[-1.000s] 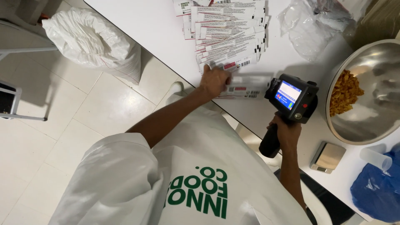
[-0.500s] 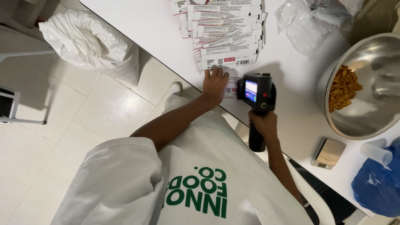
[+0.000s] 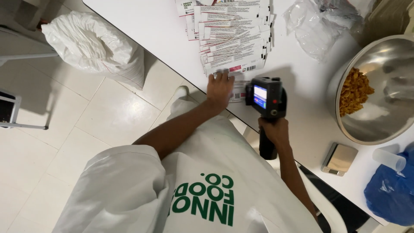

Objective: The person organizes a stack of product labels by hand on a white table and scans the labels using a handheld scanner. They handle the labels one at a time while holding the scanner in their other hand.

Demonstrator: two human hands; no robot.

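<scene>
- Right hand (image 3: 272, 130) grip closed on handheld printer (image 3: 265, 96), now moved left over the flat pouch (image 3: 238, 89).
- Left hand (image 3: 219, 87) open, flat, pinning that pouch beside the printer on the tabletop (image 3: 164, 39).

A floor of large pale square tiles (image 3: 64, 142) fills the left, with a bulging white sack (image 3: 92, 45) slumped near the edge of the white surface (image 3: 155, 30) that runs diagonally to the far right, and a grey metal frame (image 3: 13, 110) at the left edge, all brightly, evenly lit.
</scene>
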